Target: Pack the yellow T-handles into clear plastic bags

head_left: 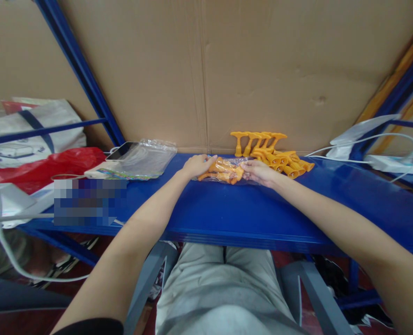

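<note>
A clear plastic bag [223, 171] with several orange plastic pieces inside lies on the blue table between my hands. My left hand [198, 165] rests on the bag's left end, its fingers closed over the edge of the film. At the opposite end, my right hand [258, 172] pinches the plastic between thumb and fingers. Just beyond my right hand is a pile of loose orange T-handled pieces [286, 163] with hollow round ends. Behind that pile, several more orange T-handled pieces [255, 142] stand in a row against the cardboard.
A stack of clear empty bags [150, 158] lies to the left, with a phone [124, 150] beside it. Farther left are a red plastic bag [53, 167] and a white tote [35, 130]. White cables hang at both sides. The blue table [227, 211] ends close to my lap.
</note>
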Motion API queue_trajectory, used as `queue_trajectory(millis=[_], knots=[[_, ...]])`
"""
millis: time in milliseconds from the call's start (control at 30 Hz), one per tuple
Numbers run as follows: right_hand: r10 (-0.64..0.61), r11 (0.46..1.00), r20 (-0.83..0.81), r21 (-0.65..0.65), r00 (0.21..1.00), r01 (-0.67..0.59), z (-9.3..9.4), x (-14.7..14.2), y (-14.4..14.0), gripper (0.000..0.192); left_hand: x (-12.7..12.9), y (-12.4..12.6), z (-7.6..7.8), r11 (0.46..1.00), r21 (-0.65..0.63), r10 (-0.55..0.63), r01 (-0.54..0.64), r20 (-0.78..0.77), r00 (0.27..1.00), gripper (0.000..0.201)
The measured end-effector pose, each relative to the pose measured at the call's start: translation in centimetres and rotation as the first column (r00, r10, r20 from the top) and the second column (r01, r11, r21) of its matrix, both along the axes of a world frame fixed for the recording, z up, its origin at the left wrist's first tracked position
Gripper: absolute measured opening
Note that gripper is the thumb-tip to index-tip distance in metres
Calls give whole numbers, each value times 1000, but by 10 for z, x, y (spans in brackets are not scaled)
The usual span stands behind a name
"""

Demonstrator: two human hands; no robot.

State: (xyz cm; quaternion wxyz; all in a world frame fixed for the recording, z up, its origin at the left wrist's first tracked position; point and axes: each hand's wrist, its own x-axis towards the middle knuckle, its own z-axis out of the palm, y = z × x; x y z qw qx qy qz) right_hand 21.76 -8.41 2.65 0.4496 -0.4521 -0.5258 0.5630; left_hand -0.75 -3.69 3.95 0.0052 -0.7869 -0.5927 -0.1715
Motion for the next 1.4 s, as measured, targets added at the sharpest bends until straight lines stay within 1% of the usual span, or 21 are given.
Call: queue_trajectory(millis=[133, 200, 300, 400, 467, 500, 533, 600, 667, 733, 833, 900, 933, 1000, 1067, 1133, 1167, 1267, 1300, 1333, 1400], knots=[[-71, 997, 116, 51, 991, 65, -5, -1, 4, 10, -1, 1, 0, 1000, 4, 3, -3, -28, 1000, 57], [-114, 992, 164, 69, 980, 104, -6, -3, 5, 11, -2, 0, 0, 1000, 0, -4, 4, -47, 999, 54], [-142, 989, 208, 71, 968, 130, -6, -7, 4, 15, -2, -1, 1, 1000, 4, -13, 13, -66, 998, 53], [-172, 984, 223, 83, 959, 157, -4, -8, 4, 17, -2, -1, 2, 995, 45, -88, 91, -62, 994, 44], [-181, 981, 211, 108, 960, 162, -1, -6, 5, 12, -3, 0, 3, 983, 68, -166, 170, -69, 984, 38], [-169, 981, 196, 130, 966, 145, 1, -4, 5, 9, -3, 1, 4, 978, 68, -194, 200, -77, 978, 36], [-137, 982, 180, 154, 974, 109, 2, -2, 4, 11, -3, 1, 4, 974, 63, -212, 218, -86, 973, 36], [-31, 977, 168, 214, 985, -6, 5, 1, 3, 25, -4, 2, 6, 971, 50, -229, 235, -102, 968, 36], [57, 944, 222, 305, 973, -125, 6, 2, 1, 36, -5, 0, 8, 973, 36, -224, 229, -119, 967, 35], [78, 885, 345, 408, 935, -224, 4, 1, -2, 34, -4, -3, 9, 981, 27, -186, 192, -146, 972, 32], [2, 791, 528, 519, 849, -324, 1, 0, -2, 20, -1, -9, 12, 992, 57, -104, 115, -177, 979, 27], [-90, 754, 588, 568, 804, -330, 0, 2, 1, 13, 2, -13, 14, 992, 97, -67, 85, -174, 982, 23], [-143, 746, 606, 586, 782, -318, 1, 4, 4, 12, 3, -14, 15, 991, 109, -56, 75, -165, 985, 22], [-270, 743, 631, 617, 727, -260, 2, 11, 9, 11, 5, -16, 17, 994, 96, -43, 56, -132, 990, 24], [-413, 731, 644, 656, 644, -187, 2, 19, 14, 12, 6, -15, 18, 998, 51, -32, 36, -75, 997, 30], [-538, 694, 628, 709, 562, -128, 1, 26, 18, 11, 6, -12, 15, 1000, 27, -9, 10, -15, 1000, 34], [-584, 672, 613, 733, 532, -106, 1, 29, 19, 10, 6, -10, 13, 1000, 30, 3, -3, 15, 1000, 32], [-676, 623, 546, 782, 494, -12, 0, 33, 22, 4, 7, -4, 4, 999, 9, 33, -34, 106, 994, 25], [-689, 623, 533, 782, 490, 26, 0, 33, 22, 2, 7, -2, 2, 999, -27, 41, -37, 142, 989, 25], [-686, 642, 537, 765, 490, 60, 1, 33, 21, 5, 8, -1, 0, 997, -68, 49, -37, 181, 982, 26], [-632, 727, 596, 677, 495, 112, 3, 32, 20, 17, 9, -1, -2, 990, -139, 70, -31, 282, 957, 26]])
